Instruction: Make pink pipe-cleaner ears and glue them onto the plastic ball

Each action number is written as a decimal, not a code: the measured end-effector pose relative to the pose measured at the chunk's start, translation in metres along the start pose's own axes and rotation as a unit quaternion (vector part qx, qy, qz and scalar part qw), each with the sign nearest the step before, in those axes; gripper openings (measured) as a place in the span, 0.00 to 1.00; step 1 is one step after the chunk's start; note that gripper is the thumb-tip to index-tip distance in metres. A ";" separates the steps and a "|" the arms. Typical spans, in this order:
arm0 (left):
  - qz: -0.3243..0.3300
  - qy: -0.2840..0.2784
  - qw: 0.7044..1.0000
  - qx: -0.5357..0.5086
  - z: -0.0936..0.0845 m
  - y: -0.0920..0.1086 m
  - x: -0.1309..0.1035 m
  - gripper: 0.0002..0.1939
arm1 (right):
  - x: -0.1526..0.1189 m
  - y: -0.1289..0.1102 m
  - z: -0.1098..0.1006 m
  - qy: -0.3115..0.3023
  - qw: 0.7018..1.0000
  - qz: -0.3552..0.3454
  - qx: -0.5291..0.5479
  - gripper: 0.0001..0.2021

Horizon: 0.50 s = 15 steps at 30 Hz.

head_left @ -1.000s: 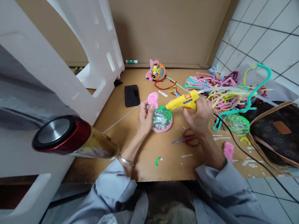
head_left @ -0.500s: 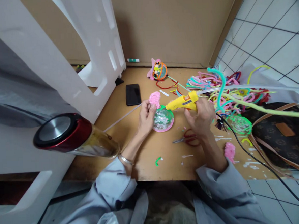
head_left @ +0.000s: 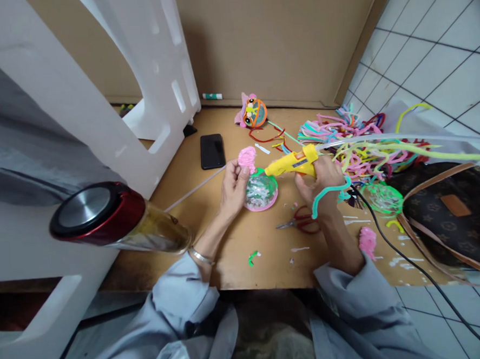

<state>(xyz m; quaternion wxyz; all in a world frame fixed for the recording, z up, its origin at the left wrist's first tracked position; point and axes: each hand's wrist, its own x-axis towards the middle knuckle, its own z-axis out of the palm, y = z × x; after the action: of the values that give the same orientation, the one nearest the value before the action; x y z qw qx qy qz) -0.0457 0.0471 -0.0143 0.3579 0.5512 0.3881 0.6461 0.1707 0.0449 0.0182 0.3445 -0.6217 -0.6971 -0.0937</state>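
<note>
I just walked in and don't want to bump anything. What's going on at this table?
One person has both hands busy. The left hand holds a fuzzy pink piece at the edge of a round piece rimmed in green and pink. The right hand grips a yellow glue gun, its tip close to that rim. Scissors lie nearby.

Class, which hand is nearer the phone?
Left. The left hand is beside the near right corner of the phone; the right hand, gripping the yellow glue gun, is farther right.
</note>
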 end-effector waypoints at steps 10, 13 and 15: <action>-0.001 -0.003 1.000 -0.021 -0.001 -0.003 -0.001 0.23 | -0.002 0.007 0.002 -0.003 0.999 -0.045 0.015 0.22; 0.002 -0.005 1.000 -0.022 -0.001 -0.005 -0.001 0.23 | -0.006 0.005 -0.001 -0.006 0.998 -0.057 0.021 0.23; 0.003 -0.008 1.000 -0.025 -0.001 -0.006 -0.001 0.23 | -0.008 0.003 -0.003 -0.008 0.998 -0.060 0.022 0.23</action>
<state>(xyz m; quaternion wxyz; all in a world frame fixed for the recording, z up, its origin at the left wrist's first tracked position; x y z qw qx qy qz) -0.0465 0.0489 -0.0198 0.3724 0.5486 0.3672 0.6523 0.1750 0.0372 0.0147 0.3460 -0.5721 -0.7377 -0.0937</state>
